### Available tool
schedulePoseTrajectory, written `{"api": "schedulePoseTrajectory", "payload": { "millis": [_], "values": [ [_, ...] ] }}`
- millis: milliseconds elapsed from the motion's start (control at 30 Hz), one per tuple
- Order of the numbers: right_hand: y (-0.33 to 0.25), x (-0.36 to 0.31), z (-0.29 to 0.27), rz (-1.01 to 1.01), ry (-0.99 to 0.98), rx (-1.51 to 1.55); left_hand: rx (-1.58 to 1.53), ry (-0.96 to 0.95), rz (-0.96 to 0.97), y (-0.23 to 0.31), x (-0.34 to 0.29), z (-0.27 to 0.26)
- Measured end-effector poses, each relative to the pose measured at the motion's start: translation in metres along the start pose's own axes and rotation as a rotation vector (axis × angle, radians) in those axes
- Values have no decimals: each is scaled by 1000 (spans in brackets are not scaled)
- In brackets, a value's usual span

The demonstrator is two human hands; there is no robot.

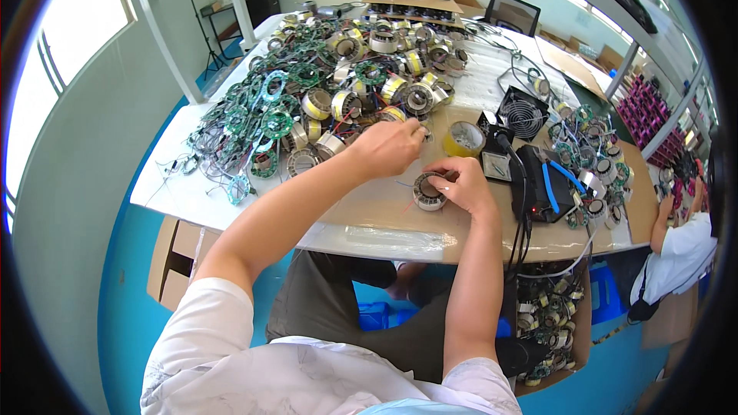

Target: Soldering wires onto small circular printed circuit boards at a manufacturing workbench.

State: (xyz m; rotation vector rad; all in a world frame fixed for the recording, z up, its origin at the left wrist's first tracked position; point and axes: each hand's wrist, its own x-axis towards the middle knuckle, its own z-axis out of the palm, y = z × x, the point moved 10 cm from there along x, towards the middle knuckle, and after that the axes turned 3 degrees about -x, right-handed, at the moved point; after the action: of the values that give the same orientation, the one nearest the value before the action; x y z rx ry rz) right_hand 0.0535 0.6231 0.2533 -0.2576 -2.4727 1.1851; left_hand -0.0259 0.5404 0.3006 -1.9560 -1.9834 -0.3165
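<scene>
The right hand point(465, 183) grips a metal ring point(427, 200) near the table's point(160, 187) front edge; the left hand point(387, 147) is pinched, on what I cannot tell. Best keep the ring steady, its loose wires point(403, 184) untangled

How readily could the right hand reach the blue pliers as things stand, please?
Probably yes: the pliers lie on the black box, handles uncovered; the right hand would just have to clear the black cables between and perhaps release the ring.
</scene>
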Motion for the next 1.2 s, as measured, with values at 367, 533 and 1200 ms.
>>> {"api": "schedulePoseTrajectory", "payload": {
  "millis": [367,533,1200],
  "values": [
    [-4,0,11,-189,93,-164,53,-231,-221,-20,1,39],
    [-22,6,14,-249,78,-143,-44,-19,-121,-15,-12,-34],
    [-14,3,7,-150,131,-70,160,-53,-381,-156,43,-60]
  ]
}}
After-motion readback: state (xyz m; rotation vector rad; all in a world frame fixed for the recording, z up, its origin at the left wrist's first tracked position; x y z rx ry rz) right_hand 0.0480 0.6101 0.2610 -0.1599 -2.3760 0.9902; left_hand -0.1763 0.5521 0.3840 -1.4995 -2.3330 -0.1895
